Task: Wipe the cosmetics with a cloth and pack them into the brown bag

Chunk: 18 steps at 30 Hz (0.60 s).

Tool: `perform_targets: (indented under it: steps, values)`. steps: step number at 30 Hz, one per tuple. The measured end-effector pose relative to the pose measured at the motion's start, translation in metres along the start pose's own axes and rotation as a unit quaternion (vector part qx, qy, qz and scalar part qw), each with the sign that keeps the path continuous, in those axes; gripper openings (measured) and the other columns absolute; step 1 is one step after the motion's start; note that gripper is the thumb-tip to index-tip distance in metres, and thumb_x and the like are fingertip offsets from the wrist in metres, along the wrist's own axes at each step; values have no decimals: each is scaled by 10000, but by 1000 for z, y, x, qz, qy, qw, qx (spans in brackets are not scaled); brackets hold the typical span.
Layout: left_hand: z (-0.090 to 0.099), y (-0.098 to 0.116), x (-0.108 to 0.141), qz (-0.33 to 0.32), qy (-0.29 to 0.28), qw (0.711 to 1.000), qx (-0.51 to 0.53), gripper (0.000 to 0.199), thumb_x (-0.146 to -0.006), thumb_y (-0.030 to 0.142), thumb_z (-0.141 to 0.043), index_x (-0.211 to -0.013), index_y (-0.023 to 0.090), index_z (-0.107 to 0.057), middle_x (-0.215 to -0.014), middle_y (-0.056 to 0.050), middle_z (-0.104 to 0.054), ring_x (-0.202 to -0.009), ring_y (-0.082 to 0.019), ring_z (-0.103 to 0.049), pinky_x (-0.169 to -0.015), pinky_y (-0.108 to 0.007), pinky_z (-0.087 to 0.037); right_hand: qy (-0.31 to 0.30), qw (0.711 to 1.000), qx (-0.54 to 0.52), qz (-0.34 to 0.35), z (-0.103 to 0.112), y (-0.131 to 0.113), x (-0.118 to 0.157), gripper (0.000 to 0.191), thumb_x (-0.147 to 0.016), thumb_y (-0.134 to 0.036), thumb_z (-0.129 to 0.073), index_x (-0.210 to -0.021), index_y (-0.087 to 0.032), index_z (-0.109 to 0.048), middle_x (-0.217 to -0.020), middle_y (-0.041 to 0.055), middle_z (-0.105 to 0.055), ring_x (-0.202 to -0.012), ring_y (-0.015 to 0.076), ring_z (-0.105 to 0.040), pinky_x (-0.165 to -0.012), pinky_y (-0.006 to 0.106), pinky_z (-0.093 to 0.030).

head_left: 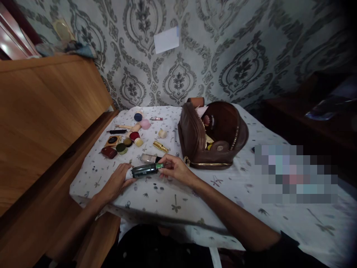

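Observation:
A dark green bottle (144, 170) lies sideways between my hands, low over the patterned cloth. My left hand (118, 180) is closed on its white end at the left. The fingers of my right hand (173, 169) pinch its bright green end at the right. Just behind the bottle is a clear tube with a beige filling and a black cap (149, 158). A gold tube (160, 146) lies farther back. To the right stands a brown bag (192, 134), unzipped, with a few items visible inside.
Small jars, a red-brown case (109, 152), a black pen-like item (117, 131) and a pink sponge (145, 124) lie at the table's left. A wooden cabinet (55, 123) borders the left side. A blurred-out patch covers the right.

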<state>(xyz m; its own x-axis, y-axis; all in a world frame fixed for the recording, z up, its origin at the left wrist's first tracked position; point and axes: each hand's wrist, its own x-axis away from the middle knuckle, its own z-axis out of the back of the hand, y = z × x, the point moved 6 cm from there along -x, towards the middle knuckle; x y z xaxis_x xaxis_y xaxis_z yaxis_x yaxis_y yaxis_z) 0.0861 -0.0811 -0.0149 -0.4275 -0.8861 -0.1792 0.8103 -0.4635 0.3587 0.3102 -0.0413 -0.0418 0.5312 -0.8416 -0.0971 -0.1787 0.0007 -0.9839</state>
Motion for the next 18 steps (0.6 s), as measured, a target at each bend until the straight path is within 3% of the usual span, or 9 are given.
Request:
perform_targets:
  steps: [5, 10, 14, 18]
  values:
    - [0, 13, -5, 0, 1, 1000, -4, 333, -981, 374, -409, -1204, 187, -571, -1171, -124, -635, -1123, -267, -577, -998, -441, -477, 6, 1000, 7, 24, 0, -6, 1, 365, -722, -483, -772, -856, -182, -614, -690, -6, -673, -620, 137, -633, -641, 289, -520]
    - [-11, 59, -32, -65, -28, 995, -66, 377, -988, 415, -436, -1280, 197, -534, -1177, -115, -658, -1086, -267, -617, -947, -431, -508, 12, 997, 27, 69, -1, -10, 1, 373, -739, -468, -767, -934, -182, -628, -778, 7, -663, -696, 142, -624, -670, 279, -496]
    - [-15, 88, -53, -79, -47, 995, -36, 427, -990, 438, -437, -1342, 201, -483, -1241, -122, -647, -1151, -265, -609, -961, -409, -497, 21, 995, 24, 95, -1, -13, 2, 447, -690, -394, -820, -1014, -202, -579, -908, 18, -659, -783, 140, -622, -730, 274, -485]
    - [-12, 81, -53, -64, -95, 993, 28, 421, -960, 445, -498, -1310, 212, -515, -1193, -87, -678, -1071, -255, -649, -900, -353, -508, 2, 997, 21, 73, -2, -10, 2, 419, -689, -378, -820, -971, -201, -566, -914, 22, -668, -785, 143, -628, -735, 283, -490]
